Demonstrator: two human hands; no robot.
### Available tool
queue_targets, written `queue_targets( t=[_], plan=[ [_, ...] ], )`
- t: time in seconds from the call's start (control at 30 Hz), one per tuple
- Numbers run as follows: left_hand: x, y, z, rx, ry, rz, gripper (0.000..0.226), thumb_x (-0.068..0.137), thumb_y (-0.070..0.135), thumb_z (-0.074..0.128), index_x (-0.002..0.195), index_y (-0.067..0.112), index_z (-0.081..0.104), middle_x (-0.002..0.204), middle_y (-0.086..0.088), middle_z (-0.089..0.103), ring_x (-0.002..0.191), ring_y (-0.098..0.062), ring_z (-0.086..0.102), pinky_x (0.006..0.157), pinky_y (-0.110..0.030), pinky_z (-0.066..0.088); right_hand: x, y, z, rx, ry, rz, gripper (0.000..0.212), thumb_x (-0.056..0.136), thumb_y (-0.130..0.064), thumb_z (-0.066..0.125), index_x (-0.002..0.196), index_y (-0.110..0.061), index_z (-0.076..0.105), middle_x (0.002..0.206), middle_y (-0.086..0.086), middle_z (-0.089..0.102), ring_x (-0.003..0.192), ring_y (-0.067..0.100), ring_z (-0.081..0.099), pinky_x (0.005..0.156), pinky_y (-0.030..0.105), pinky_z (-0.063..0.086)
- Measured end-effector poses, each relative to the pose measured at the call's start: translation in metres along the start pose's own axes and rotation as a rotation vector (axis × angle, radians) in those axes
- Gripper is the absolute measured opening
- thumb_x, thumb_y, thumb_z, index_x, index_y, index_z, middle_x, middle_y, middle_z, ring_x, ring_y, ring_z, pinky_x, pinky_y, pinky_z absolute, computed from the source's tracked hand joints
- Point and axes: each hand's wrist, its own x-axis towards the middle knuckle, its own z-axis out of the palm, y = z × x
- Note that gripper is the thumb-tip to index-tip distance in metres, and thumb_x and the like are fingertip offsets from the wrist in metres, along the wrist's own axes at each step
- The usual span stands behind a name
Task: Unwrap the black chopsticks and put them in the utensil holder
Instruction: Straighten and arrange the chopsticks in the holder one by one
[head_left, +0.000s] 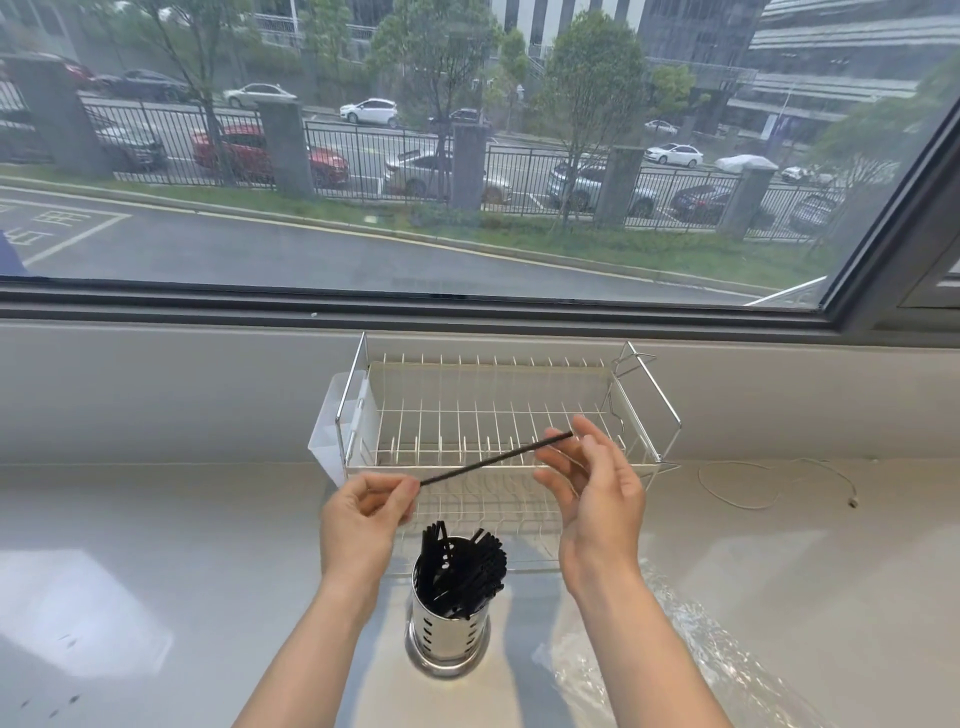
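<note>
A thin black chopstick (493, 459) is held level above the counter, slanting up to the right. My left hand (363, 514) pinches its lower left end. My right hand (592, 488) has fingers around its upper right end, the palm turned inward. Whether a clear wrapper still covers the stick cannot be told. Below my hands stands a perforated steel utensil holder (448, 636) with several black chopsticks (462, 571) leaning inside it.
A white wire dish rack (498, 415) with a clear side caddy (332, 415) sits behind the holder against the window sill. Crumpled clear plastic film (691, 654) lies on the counter at the right. A thin white cable (769, 483) lies further right.
</note>
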Motion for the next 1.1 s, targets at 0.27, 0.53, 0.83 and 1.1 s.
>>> queue_targets(
  t=[0.27, 0.53, 0.83, 1.1],
  plan=[
    [-0.015, -0.025, -0.001, 0.854, -0.14, 0.381, 0.016, 0.082, 0.028, 0.077, 0.089, 0.038, 0.066, 0.089, 0.024, 0.066, 0.092, 0.0, 0.059, 0.084, -0.029, 0.048, -0.006, 0.03, -0.011, -0.666, 0.02, -0.365, 0.027, 0.091, -0.013, 0.073, 0.096, -0.04, 0.074, 0.085, -0.008, 0.079, 0.076, 0.014, 0.073, 0.07, 0.031, 0.06],
    [0.0, -0.023, 0.025, 1.081, -0.402, 0.476, 0.033, 0.095, 0.023, 0.06, 0.123, 0.041, 0.064, 0.124, 0.018, 0.063, 0.124, -0.012, 0.05, 0.104, -0.032, 0.036, -0.032, 0.089, -0.053, -1.343, -0.327, -0.226, 0.025, 0.091, -0.034, 0.069, 0.114, -0.031, 0.076, 0.125, -0.012, 0.068, 0.127, 0.009, 0.053, 0.109, 0.03, 0.04],
    [0.004, -0.037, 0.046, 1.294, -0.434, 0.416, 0.033, 0.095, 0.029, 0.062, 0.125, 0.042, 0.064, 0.111, 0.011, 0.074, 0.114, -0.018, 0.063, 0.097, -0.036, 0.047, -0.018, 0.067, -0.066, -1.182, -0.139, -0.171, 0.023, 0.095, -0.025, 0.065, 0.114, -0.032, 0.075, 0.107, -0.016, 0.07, 0.098, 0.003, 0.066, 0.088, 0.038, 0.057],
    [0.015, 0.014, 0.02, 0.827, -0.143, 0.395, 0.005, 0.088, 0.035, 0.074, 0.091, 0.038, 0.071, 0.084, 0.024, 0.073, 0.086, 0.002, 0.069, 0.081, -0.031, 0.056, -0.013, 0.064, -0.059, -1.047, -0.085, -0.115, 0.018, 0.093, -0.02, 0.067, 0.104, -0.033, 0.075, 0.097, -0.017, 0.073, 0.087, -0.003, 0.066, 0.081, 0.024, 0.055]
  ],
)
